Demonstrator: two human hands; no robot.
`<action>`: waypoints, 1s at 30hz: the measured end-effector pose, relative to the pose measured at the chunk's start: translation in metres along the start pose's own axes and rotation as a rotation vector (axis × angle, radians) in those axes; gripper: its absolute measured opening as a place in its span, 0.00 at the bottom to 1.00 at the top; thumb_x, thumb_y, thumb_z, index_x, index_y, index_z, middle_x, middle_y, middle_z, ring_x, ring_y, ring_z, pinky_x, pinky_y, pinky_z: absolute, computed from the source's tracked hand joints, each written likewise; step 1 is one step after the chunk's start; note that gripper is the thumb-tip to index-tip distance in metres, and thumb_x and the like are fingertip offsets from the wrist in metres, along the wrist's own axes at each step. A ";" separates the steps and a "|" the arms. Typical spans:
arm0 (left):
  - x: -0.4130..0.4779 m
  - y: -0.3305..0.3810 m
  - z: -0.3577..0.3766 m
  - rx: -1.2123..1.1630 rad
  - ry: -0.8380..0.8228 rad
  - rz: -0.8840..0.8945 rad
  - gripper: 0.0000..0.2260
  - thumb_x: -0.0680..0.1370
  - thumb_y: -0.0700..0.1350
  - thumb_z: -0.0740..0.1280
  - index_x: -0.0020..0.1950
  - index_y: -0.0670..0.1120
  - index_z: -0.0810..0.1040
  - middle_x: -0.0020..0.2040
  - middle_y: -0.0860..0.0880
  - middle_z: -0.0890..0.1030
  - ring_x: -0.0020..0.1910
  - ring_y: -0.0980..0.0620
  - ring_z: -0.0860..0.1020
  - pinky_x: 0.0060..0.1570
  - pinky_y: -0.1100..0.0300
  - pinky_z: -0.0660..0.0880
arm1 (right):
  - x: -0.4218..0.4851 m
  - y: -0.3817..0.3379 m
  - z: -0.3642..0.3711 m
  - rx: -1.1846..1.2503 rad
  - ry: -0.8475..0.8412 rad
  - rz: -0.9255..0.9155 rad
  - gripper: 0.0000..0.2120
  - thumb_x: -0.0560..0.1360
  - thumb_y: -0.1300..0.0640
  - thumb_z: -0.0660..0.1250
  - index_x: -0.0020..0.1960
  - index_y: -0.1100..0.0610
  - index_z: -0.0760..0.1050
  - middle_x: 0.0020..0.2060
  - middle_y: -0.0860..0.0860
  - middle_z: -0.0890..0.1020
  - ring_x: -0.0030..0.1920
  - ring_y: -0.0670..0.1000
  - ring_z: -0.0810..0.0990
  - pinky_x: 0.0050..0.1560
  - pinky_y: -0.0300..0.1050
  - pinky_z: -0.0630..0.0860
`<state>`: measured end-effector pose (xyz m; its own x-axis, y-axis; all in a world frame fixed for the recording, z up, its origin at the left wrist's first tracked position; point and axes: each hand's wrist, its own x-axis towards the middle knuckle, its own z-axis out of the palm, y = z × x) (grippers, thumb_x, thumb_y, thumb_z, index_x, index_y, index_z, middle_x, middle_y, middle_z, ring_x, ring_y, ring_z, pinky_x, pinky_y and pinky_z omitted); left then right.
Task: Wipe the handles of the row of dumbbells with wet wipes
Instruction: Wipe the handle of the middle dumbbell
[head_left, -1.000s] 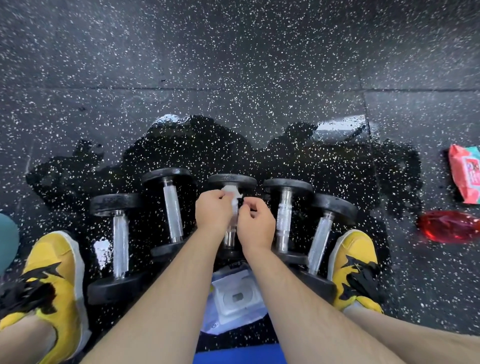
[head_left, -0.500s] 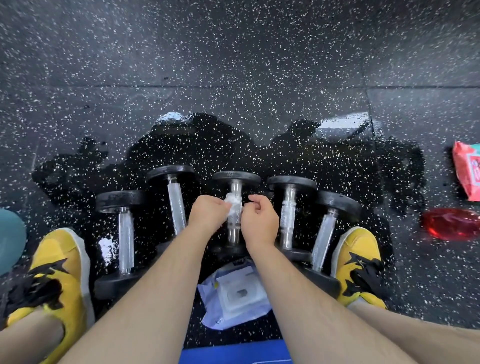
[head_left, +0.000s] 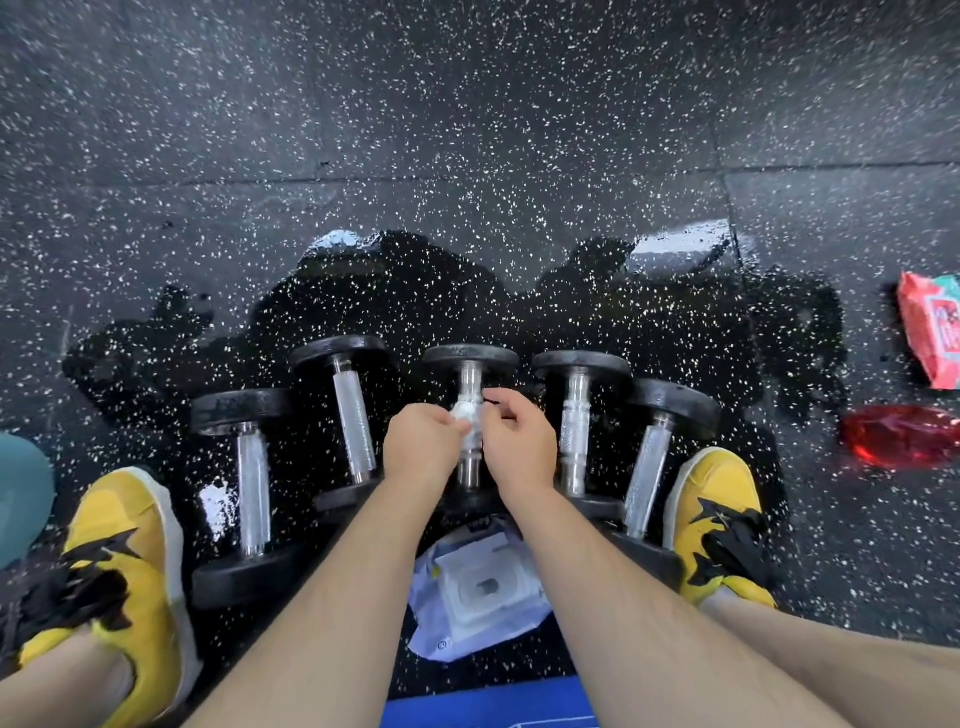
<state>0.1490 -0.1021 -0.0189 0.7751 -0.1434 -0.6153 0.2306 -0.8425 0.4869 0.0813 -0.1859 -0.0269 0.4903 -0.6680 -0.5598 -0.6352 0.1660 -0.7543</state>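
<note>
A row of five black-headed dumbbells with knurled steel handles (head_left: 253, 493) lay side by side on the wet, white-speckled black rubber floor (head_left: 467, 130), between a pair of yellow shoes with black laces (head_left: 719, 525). Both hands met over the middle dumbbell (head_left: 470, 376). A crumpled white wet wipe (head_left: 464, 418) was wrapped around the upper part of its handle, with bare metal showing above and below it. The left hand (head_left: 423, 449) sat on the left of the handle with its fingers curled, its grip closed on the wipe. The right hand (head_left: 517, 447) sat on the other side, its grip pinching the wipe's right edge between thumb and forefinger. The two hands were almost touching across the handle. Between the forearms, just nearer than the dumbbells, lay a white soft pack of wipes with a plastic flip lid (head_left: 480, 590), beside the edge of a blue mat (head_left: 488, 704). Well apart on the right lay a red translucent plastic object (head_left: 904, 434) and, beyond it, a pink and green packet (head_left: 932, 335).
</note>
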 end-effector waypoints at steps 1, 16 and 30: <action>-0.002 0.004 0.003 -0.010 0.047 0.010 0.13 0.76 0.44 0.70 0.33 0.41 0.78 0.27 0.49 0.73 0.27 0.51 0.68 0.26 0.60 0.61 | 0.000 0.001 -0.001 -0.010 -0.016 -0.027 0.09 0.78 0.52 0.67 0.56 0.44 0.83 0.50 0.42 0.81 0.41 0.39 0.80 0.41 0.29 0.72; -0.024 -0.010 0.026 -0.203 0.183 0.290 0.12 0.76 0.38 0.61 0.35 0.50 0.65 0.29 0.54 0.69 0.30 0.54 0.64 0.29 0.56 0.61 | 0.010 -0.020 0.017 -0.298 0.082 -0.151 0.06 0.77 0.61 0.64 0.45 0.57 0.80 0.46 0.52 0.79 0.45 0.52 0.77 0.46 0.47 0.73; -0.025 -0.013 0.024 -0.336 0.303 0.124 0.24 0.72 0.30 0.58 0.64 0.44 0.80 0.59 0.48 0.82 0.60 0.51 0.79 0.60 0.63 0.70 | 0.005 -0.006 0.017 -0.262 0.060 -0.029 0.13 0.77 0.59 0.68 0.35 0.60 0.74 0.34 0.53 0.80 0.34 0.50 0.74 0.38 0.45 0.72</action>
<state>0.1120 -0.1001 -0.0246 0.9341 -0.0319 -0.3556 0.2647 -0.6068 0.7495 0.0973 -0.1776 -0.0309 0.4791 -0.7129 -0.5121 -0.7583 -0.0423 -0.6505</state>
